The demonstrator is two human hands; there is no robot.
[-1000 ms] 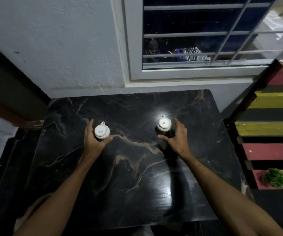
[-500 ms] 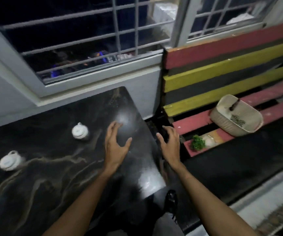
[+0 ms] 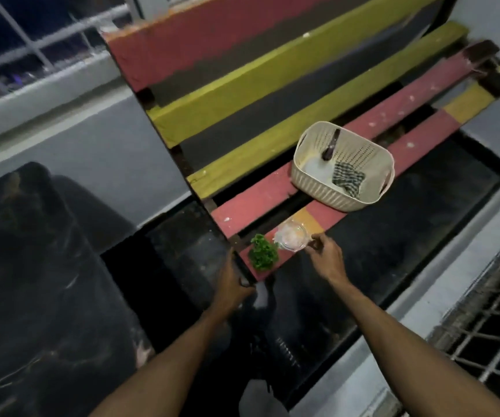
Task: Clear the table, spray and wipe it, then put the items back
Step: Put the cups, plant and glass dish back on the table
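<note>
Rt hand (image 3: 328, 260) at glass cup (image 3: 291, 236), lt hand (image 3: 233, 281) gripping bench (image 3: 257, 200)

A bench (image 3: 272, 70) of red, yellow and dark slats stands against the grey wall (image 3: 116, 139). Behind it, upper left, is a barred window (image 3: 31, 40) with darkness outside. At the lower right a metal grate (image 3: 489, 335) with a criss-cross mesh lies beside a pale ledge (image 3: 393, 341).

table (image 3: 31, 281): cut off left/bottom | basket (image 3: 327, 188) contents: blurred, unclear
</note>
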